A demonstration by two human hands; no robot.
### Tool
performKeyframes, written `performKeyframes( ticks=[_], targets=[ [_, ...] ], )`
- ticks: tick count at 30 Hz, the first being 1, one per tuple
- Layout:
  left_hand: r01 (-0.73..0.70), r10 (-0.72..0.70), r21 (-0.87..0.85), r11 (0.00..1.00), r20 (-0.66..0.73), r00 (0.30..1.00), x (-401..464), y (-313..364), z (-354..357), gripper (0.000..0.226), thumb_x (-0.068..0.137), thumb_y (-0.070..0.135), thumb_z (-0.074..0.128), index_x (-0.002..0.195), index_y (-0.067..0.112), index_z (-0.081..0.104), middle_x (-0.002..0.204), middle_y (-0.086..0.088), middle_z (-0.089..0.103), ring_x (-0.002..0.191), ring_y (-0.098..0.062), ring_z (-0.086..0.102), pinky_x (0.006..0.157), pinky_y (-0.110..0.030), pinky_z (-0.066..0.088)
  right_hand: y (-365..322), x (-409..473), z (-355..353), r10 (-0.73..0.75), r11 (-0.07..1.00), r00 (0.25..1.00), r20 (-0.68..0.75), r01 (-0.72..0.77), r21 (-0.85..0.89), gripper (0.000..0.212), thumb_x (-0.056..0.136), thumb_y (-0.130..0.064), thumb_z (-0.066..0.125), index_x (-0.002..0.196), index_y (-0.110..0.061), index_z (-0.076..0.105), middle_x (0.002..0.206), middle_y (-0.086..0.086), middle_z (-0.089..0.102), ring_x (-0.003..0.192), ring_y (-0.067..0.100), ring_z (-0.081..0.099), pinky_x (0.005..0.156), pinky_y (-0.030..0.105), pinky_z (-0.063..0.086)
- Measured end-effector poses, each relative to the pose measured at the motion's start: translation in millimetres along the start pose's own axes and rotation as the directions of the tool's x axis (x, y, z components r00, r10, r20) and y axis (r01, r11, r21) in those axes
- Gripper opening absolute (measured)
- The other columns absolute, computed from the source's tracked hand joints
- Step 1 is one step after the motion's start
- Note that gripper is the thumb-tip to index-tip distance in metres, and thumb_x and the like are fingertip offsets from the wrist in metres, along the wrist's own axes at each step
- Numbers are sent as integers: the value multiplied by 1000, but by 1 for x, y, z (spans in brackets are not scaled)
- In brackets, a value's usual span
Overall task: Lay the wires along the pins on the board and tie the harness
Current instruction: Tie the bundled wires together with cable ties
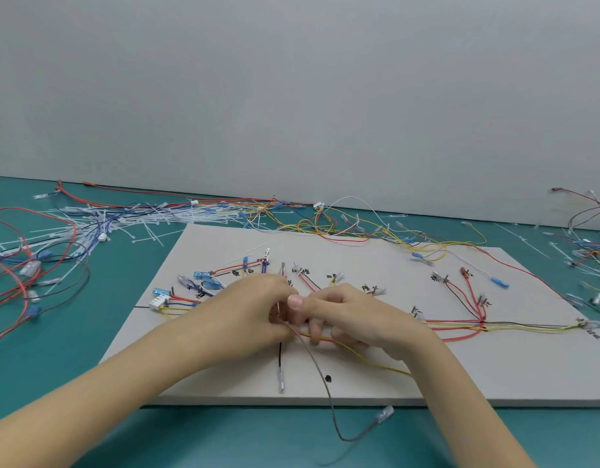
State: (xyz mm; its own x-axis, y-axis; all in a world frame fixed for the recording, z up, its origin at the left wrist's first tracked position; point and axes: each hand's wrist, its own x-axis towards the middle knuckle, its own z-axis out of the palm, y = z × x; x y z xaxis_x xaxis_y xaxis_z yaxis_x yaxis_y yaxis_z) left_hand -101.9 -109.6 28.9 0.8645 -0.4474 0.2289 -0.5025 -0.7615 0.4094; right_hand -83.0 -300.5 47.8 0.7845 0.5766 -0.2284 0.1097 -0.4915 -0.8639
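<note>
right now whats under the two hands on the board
Under the left hand and right hand, red and yellow wires lie on the board, and a grey wire runs out toward the table edge. Whatever pins or ties lie beneath is covered.

Two bare hands and forearms, nothing worn

The left hand (258,309) and right hand (351,319) carry no gloves, rings or watch; both forearms are uncovered with no sleeve in view, and one short, unpainted thumbnail shows on the right hand.

bare board (427,376) right, cable ties (129,221) left
</note>
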Motion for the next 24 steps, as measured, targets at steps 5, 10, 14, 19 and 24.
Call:
performKeyframes(
  ticks=[5, 10, 14, 19, 24],
  targets=[
    [107, -113, -197, 974, -19, 993, 0, 2, 1, 20, 74, 25, 67, 60, 30, 54, 56, 15, 48, 53, -6, 40, 52, -26, 30, -1, -3, -3, -27, 1000, 996, 85, 27, 4, 41, 79, -66, 63, 81, -25, 66, 75, 8, 69, 42, 6, 33, 37, 15, 25],
    [217, -230, -516, 829, 39, 972, 3, -1, -10, 15, 71, 23, 83, 64, 26, 70, 47, 10, 40, 50, -10, 35, 51, -25, 27, -2, -5, -11, 3, 1000, 989, 147, -6, 23, 27, 81, -45, 73, 90, -20, 70, 60, 8, 66, 44, 14, 21, 39, 20, 17],
    [241, -308, -623, 744, 1, 951, 3, -8, -16, 18, 73, 12, 82, 61, 20, 70, 45, 10, 38, 47, -8, 33, 48, -21, 25, -2, -11, -22, -33, 998, 979, 202, 20, 67, 18, 81, -28, 71, 91, -15, 75, 52, 4, 61, 35, 8, 24, 36, 18, 16],
    [212, -211, -708, 674, 91, 973, -3, -8, -29, 18, 62, 24, 89, 64, 18, 72, 53, 5, 55, 52, -6, 48, 52, -13, 37, 0, -18, -36, -25, 999, 982, 187, 21, 25, 15, 90, -18, 64, 81, -15, 75, 54, 1, 57, 37, 6, 25, 37, 16, 19],
    [146, -151, -736, 661, 60, 987, -8, -19, -48, 24, 60, 40, 78, 62, 17, 71, 56, 1, 58, 53, -8, 52, 55, -10, 42, 5, -26, -52, -45, 996, 972, 232, 25, 87, 16, 87, -26, 62, 79, -19, 73, 52, -9, 50, 40, 7, 19, 39, 18, 15]
  ],
)
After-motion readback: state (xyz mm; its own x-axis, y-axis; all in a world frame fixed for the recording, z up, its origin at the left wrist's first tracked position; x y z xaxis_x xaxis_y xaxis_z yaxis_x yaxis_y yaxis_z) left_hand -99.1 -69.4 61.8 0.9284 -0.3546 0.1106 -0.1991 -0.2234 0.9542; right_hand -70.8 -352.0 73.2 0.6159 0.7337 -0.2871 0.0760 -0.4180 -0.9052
